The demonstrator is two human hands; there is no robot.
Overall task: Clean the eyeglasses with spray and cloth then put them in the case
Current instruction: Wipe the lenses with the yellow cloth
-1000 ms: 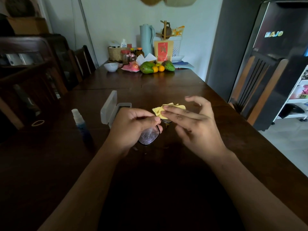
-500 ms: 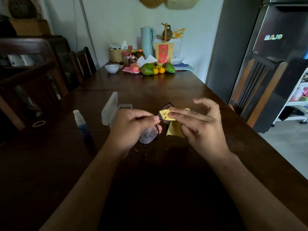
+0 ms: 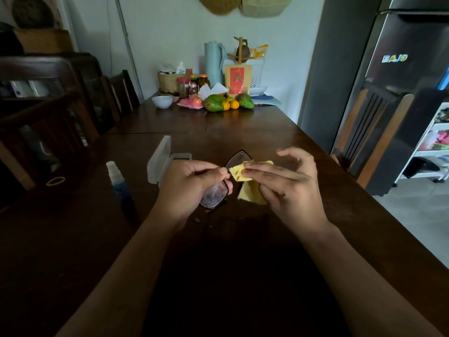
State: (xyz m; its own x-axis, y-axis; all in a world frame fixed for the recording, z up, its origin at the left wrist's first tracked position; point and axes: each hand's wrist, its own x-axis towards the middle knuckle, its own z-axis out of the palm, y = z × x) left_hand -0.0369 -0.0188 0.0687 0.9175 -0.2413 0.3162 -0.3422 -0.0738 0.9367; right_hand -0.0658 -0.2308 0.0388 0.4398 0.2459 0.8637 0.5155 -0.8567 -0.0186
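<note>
Both hands work together: the left hand (image 3: 192, 183) pinches the dark-framed eyeglasses (image 3: 224, 182) steady so the right hand (image 3: 289, 183), clamped on the yellow cloth (image 3: 245, 177), can wipe a lens.

At the far end of my dark wooden table (image 3: 243, 132) sit a white bowl (image 3: 162, 101), mangoes (image 3: 213, 103), oranges (image 3: 234, 104) and a pale blue jug (image 3: 213, 62).

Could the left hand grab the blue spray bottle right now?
Probably not right away: the left hand is holding the eyeglasses. The spray bottle stands just beside it, nothing between.
</note>
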